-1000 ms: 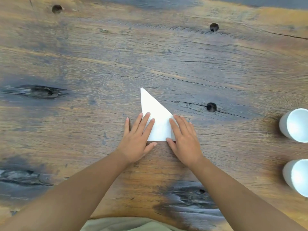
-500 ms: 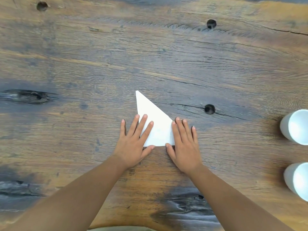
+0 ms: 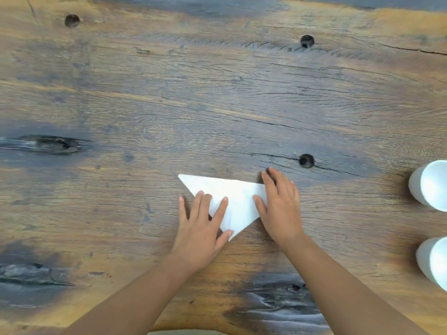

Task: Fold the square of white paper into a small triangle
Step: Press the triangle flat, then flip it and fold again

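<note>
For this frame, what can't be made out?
Head view only:
- Paper: right corner hidden under the right hand; lower left edge under the left hand.
- Layer count: not visible.
- Two white cups: cut off by the right edge.

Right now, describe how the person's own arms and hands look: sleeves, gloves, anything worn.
Both forearms are bare up to the frame's lower edge; no sleeves show. The left hand and the right hand wear no gloves, and no rings, watch or wristbands are visible. The fingers are slim with short nails. A strip of pale greenish cloth, probably clothing, shows at the bottom edge between the arms.
</note>
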Available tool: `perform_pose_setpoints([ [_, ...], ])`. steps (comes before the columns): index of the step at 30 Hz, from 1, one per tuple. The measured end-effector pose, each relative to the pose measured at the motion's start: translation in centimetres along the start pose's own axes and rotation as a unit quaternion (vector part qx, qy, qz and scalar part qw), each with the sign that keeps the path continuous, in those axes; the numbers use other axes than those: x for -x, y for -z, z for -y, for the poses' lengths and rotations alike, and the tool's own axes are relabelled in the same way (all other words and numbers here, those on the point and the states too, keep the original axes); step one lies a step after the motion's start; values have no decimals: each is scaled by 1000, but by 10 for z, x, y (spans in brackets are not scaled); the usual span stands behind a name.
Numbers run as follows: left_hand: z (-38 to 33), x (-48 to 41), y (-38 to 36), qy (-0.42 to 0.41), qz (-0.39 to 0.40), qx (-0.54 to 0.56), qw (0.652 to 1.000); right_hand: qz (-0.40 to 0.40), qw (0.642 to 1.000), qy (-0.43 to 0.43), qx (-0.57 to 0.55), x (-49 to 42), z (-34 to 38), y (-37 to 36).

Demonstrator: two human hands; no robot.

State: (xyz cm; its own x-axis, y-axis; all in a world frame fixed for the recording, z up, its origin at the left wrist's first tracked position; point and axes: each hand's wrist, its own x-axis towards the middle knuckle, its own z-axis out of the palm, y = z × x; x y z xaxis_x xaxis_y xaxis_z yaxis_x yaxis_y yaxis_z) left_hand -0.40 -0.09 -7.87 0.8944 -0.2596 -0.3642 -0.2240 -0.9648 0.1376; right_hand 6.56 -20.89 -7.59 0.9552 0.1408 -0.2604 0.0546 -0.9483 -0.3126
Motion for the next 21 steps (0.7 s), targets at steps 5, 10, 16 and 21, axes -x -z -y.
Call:
perform_pose_setpoints([
  [5, -8, 5, 4, -8, 16, 13, 1000, 20, 1000, 22, -8, 5, 5, -6],
  [10, 7, -20, -1, -57, -35, 21, 998, 7, 999, 53, -12, -1, 2, -9],
  [16, 30, -41, -21, -102, -44, -15, 994, -10, 994, 103, 17, -14, -3, -11],
  [21, 30, -42, -25, -106, -58, -22, 992, 49, 977, 181, 98, 4, 4, -31],
])
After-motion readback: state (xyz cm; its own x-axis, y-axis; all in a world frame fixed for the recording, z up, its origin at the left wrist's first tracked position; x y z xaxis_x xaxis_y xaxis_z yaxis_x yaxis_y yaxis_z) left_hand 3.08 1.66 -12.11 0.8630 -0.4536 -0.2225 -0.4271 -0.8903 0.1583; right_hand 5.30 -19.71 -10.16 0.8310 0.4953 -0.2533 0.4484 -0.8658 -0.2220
